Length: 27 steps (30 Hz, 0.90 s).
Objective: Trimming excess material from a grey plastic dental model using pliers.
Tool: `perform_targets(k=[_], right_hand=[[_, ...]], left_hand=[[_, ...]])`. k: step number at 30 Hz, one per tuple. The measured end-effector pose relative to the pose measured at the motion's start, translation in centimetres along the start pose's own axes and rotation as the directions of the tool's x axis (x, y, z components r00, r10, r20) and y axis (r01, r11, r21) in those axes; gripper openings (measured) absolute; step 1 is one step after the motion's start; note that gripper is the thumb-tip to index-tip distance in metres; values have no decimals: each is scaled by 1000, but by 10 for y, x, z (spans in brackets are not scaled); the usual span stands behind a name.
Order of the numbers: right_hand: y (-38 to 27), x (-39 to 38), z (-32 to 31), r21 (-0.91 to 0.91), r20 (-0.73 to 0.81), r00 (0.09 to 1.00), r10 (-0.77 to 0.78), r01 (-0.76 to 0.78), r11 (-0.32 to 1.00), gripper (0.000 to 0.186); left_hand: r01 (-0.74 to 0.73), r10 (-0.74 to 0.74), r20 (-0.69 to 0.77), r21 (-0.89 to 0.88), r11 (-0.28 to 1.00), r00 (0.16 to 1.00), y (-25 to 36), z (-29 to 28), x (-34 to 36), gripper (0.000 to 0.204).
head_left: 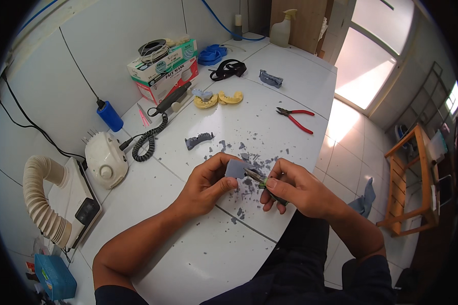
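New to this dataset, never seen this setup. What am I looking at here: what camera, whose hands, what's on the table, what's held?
There is no machine here: a person works with two bare hands. The single picture comes from a wide fisheye camera on that person's head, looking down, so straight edges bend near the rim.

The left hand pinches a small grey piece. The right hand holds small cutters with green handles, their tip at that piece. Grey chips lie scattered on the white table.

Farther back lie red-handled pliers, two yellow tooth models, a handpiece on a coiled cord, its white control box, boxes of face masks and a spray bottle. A ribbed hose sits at the left.
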State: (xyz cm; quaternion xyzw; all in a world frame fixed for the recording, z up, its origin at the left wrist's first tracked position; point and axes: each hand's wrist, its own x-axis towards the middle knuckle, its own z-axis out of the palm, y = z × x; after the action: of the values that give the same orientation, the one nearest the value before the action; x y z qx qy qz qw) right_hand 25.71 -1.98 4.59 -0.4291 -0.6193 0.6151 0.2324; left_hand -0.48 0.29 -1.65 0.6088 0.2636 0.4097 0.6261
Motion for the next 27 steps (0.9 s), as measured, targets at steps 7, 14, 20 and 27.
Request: perform_targets(k=[7, 14, 20, 27], right_hand=[[-3, -1, -7, 243, 145, 984, 102, -135, 961, 33], [5, 4, -5, 477, 288, 949, 126, -256, 841, 39], [10, 6, 1, 524, 295, 950, 99, -247, 815, 42], [19, 7, 8, 563, 291, 954, 70, -230, 794, 44]], left_hand=[[-102, 101, -69, -19, 995, 992, 6, 9, 3, 47], [17, -27, -117, -82, 997, 993, -4, -2, 3, 60], [49, -62, -137, -98, 994, 989, -3, 0, 5, 55], [97, -114, -139, -128, 987, 984, -3, -3, 6, 49]])
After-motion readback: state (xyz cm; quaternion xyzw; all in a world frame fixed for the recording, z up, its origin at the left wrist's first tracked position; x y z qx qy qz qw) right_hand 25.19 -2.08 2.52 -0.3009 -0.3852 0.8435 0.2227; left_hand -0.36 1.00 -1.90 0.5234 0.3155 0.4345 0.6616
